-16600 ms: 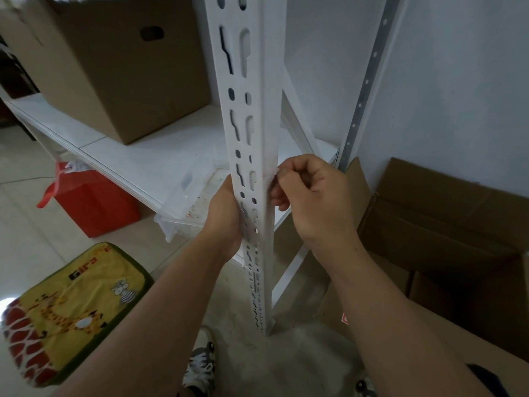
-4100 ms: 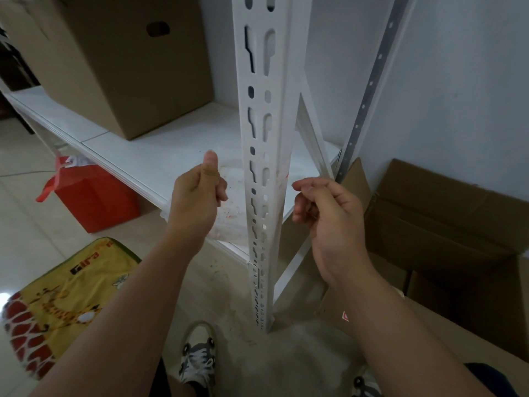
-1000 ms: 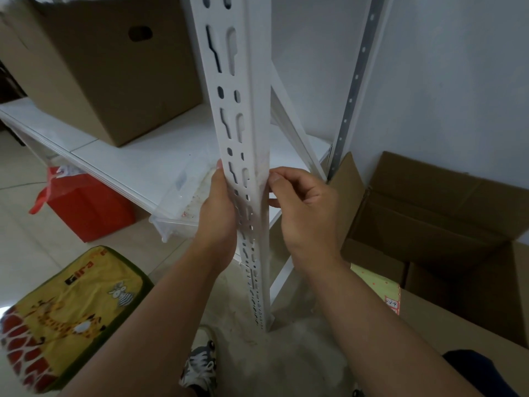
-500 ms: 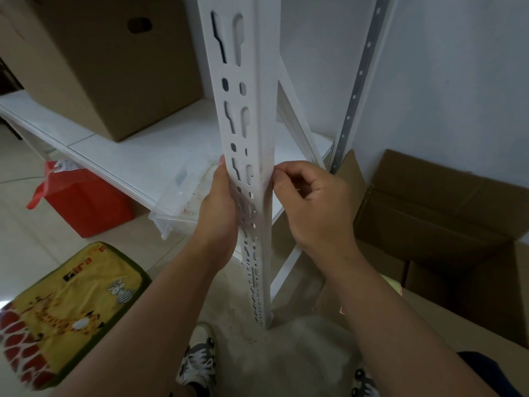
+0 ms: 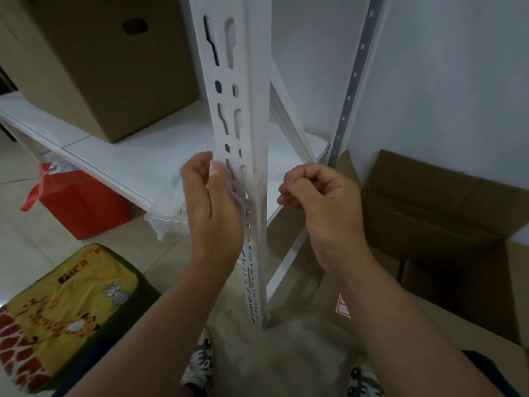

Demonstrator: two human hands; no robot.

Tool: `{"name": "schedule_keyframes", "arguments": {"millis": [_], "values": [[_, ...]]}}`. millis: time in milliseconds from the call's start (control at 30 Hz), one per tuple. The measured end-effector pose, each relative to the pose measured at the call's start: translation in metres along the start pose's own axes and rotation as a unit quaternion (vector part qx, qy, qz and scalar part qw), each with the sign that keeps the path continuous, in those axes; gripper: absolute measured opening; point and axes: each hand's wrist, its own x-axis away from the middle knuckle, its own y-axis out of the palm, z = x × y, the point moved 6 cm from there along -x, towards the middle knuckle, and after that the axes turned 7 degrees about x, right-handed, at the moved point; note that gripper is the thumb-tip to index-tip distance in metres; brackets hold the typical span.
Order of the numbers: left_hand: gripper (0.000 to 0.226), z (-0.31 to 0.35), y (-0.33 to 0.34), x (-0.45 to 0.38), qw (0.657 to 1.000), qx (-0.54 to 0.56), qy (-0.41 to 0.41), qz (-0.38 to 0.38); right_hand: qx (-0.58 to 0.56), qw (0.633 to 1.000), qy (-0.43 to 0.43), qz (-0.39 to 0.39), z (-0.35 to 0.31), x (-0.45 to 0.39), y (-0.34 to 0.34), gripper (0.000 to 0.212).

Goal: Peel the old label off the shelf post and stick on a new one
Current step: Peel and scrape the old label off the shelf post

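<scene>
Left grip (image 5: 213, 207) loosely curled beside slotted white metal post (image 5: 243, 110), right grip (image 5: 320, 196) clenched, pinch contents unclear

Shelf post (image 5: 252, 116): white painted metal, smooth, smudged. Box (image 5: 94, 61): matt brown cardboard. Floor (image 5: 25, 245): glossy tile.

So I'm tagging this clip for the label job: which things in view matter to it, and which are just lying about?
Job:
- shelf post
- left hand, beside the post
- right hand, fingers curled, off the post

Lying about:
- closed cardboard box
- open cardboard box
- red bag
- giraffe cushion
- clear plastic tray
</scene>
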Motion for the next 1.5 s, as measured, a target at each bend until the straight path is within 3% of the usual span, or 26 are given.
{"name": "schedule_keyframes", "arguments": {"millis": [167, 300, 533, 733, 900, 1100, 1200, 1300, 1333, 1433, 1500], "values": [[0.035, 0.022, -0.005, 0.012, 0.976, -0.081, 0.195, 0.047, -0.056, 0.996, 0.030, -0.068, 0.001, 0.003, 0.006, 0.031], [0.027, 0.039, 0.005, 0.026, 0.940, -0.140, 0.312, 0.015, -0.104, 0.986, 0.037, -0.125, -0.002, 0.007, 0.014, 0.034], [0.021, 0.042, 0.013, 0.034, 0.920, -0.159, 0.357, -0.038, -0.170, 0.972, 0.053, -0.151, -0.002, 0.009, 0.015, 0.042], [0.017, 0.039, 0.011, 0.028, 0.922, -0.159, 0.347, -0.063, -0.209, 0.956, 0.034, -0.205, -0.002, 0.008, 0.021, 0.032], [0.019, 0.040, 0.003, 0.023, 0.952, -0.129, 0.277, -0.030, -0.186, 0.962, 0.007, -0.199, 0.000, 0.005, 0.019, 0.027], [0.047, 0.017, -0.023, -0.011, 0.993, -0.063, 0.085, 0.051, 0.009, 0.996, -0.064, -0.058, 0.002, 0.002, 0.009, 0.011], [0.047, -0.013, -0.031, -0.037, 0.993, -0.107, -0.012, 0.040, 0.101, 0.989, -0.108, -0.011, 0.003, 0.002, 0.012, 0.010], [0.014, -0.052, -0.032, -0.060, 0.977, -0.174, -0.118, -0.025, 0.144, 0.977, -0.154, 0.011, -0.001, 0.004, 0.015, 0.012], [0.016, -0.062, -0.032, -0.064, 0.969, -0.197, -0.141, -0.040, 0.147, 0.976, -0.161, 0.013, -0.002, 0.004, 0.016, 0.013], [0.055, -0.082, -0.032, -0.068, 0.949, -0.251, -0.184, -0.053, 0.159, 0.970, -0.185, 0.025, -0.004, 0.004, 0.018, 0.015], [0.052, -0.083, -0.025, -0.066, 0.959, -0.200, -0.192, -0.055, 0.159, 0.967, -0.195, 0.034, -0.005, 0.001, 0.017, 0.013]]}}
